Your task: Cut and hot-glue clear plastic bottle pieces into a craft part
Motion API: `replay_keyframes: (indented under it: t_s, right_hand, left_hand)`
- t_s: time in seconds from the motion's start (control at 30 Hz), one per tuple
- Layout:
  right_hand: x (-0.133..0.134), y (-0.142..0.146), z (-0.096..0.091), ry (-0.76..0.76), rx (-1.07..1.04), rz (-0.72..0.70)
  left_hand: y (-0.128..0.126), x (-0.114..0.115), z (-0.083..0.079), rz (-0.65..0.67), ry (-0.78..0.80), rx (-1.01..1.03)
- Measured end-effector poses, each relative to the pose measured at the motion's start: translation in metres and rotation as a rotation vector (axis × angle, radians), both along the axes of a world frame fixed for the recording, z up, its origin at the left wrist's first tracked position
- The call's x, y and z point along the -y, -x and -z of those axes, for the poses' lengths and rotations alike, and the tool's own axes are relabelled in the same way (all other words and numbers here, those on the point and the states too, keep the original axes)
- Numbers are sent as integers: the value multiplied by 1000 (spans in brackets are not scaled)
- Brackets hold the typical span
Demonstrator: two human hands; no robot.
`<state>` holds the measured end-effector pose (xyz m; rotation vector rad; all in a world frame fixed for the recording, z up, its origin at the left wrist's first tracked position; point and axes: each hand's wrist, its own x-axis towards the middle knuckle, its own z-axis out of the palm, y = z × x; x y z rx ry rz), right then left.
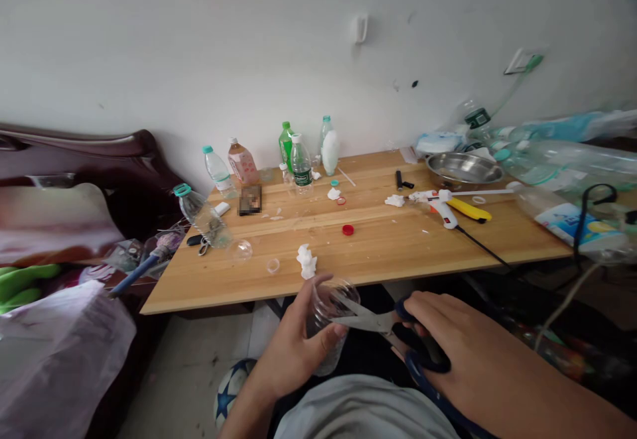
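Low in the view, over my lap and just off the table's front edge, my left hand [303, 343] grips a clear plastic bottle [328, 356] with its upper end cut open. My right hand [442, 333] is closed around the dark blue handles of a pair of scissors [368, 321]. The blades stand apart at the bottle's cut rim, one reaching over the opening and the other near my left thumb. On the table just beyond the bottle lies a crumpled white tissue [306, 261]. A red bottle cap [347, 230] sits farther back.
Several bottles stand along the back, among them a green bottle [286, 144]. At the right are a hot glue gun [440, 207], a yellow utility knife [468, 210], a steel bowl [465, 172] and a black cable [482, 250]. A ball [233, 392] rests on the floor.
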<state>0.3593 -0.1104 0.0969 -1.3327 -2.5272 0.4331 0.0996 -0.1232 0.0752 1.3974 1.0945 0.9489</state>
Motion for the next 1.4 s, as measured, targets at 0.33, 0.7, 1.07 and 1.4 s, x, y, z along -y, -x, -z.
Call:
replay_keyframes:
  t_s: [0.33, 0.7, 1.07, 1.4]
  right_hand:
    - [-3, -6, 5, -47, 66, -30]
    - [-9, -11, 12, -260, 142, -76]
    - [-14, -20, 6, -167, -112, -3]
    - [-7, -20, -1, -200, -31, 18]
  left_hand:
    - [0, -8, 5, 6, 44, -30]
    - [-3, -12, 5, -3, 60, 50]
    - [-3, -10, 6, -81, 132, 222]
    - [-1, -4, 15, 3, 172, 362]
